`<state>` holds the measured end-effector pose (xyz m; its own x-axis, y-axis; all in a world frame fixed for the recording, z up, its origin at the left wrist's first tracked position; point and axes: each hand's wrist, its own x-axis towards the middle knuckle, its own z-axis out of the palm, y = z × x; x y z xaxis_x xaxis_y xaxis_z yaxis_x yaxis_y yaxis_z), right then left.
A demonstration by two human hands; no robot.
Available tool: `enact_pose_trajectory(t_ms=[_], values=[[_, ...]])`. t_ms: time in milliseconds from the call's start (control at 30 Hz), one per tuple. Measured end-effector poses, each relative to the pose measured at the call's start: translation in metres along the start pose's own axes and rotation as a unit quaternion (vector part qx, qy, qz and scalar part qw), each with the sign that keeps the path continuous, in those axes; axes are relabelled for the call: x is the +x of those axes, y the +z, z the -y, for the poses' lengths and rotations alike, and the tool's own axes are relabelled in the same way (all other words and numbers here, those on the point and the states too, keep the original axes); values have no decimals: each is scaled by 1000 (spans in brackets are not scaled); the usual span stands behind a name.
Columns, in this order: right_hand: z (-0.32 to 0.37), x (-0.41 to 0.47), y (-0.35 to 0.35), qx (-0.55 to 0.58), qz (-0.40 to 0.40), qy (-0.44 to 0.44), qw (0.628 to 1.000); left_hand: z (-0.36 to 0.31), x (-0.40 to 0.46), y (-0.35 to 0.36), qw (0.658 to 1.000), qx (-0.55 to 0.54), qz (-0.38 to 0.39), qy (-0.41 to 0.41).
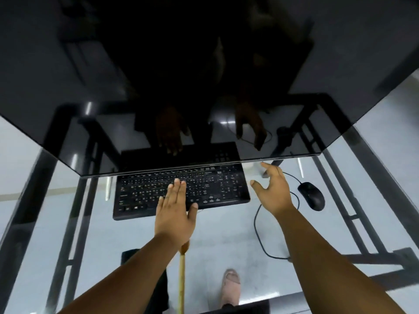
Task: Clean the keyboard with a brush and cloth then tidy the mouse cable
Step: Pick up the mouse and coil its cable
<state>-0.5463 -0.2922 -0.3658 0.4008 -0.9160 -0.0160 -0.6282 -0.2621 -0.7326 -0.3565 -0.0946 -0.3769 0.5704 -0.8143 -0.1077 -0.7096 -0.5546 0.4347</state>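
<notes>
Head view: the only view; it looks down through a glass counter (226, 230) at the floor below.
Keyboards: one, black keyboard (181, 191), lying flat on the counter just under the lower edge of the monitor.
Monitors: one, dark monitor (181, 98), filling the upper half; its glossy screen mirrors both hands.
Mice: one, black mouse (311, 196), on the counter to the right of the keyboard, apart from it.
Cables: one, dark mouse cable (258, 230), looping loose across the counter from the mouse toward the near edge, passing under the right forearm.
Brushes: one long wooden brush handle (181, 282) shows near the bottom, its top hidden behind the left wrist; bristles cannot be seen.
Cloths: one dark patch (129, 254) beside the left forearm, too hidden to tell what it is.
Hands: two.
Left hand (175, 214): released, fingers straight and together, laid over the keyboard's near middle keys, grasping nothing.
Right hand (274, 191): released, fingers spread, above the counter between keyboard and mouse, grasping nothing.
Feet: one, in a pale sandal (231, 288), on the floor beneath the glass.
</notes>
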Motion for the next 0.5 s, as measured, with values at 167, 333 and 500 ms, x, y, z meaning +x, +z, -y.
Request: enact_pose_trajectory(t_ms=[167, 333, 500], values=[[-38, 8, -47, -17, -37, -2, 999, -58, 11, 33, 999, 26, 22, 10], [-89, 11, -93, -86, -49, 52, 994, -108, 20, 65, 998, 51, 46, 7], [-129, 2, -117, -133, -7, 101, 986, -135, 26, 84, 995, 84, 54, 11]])
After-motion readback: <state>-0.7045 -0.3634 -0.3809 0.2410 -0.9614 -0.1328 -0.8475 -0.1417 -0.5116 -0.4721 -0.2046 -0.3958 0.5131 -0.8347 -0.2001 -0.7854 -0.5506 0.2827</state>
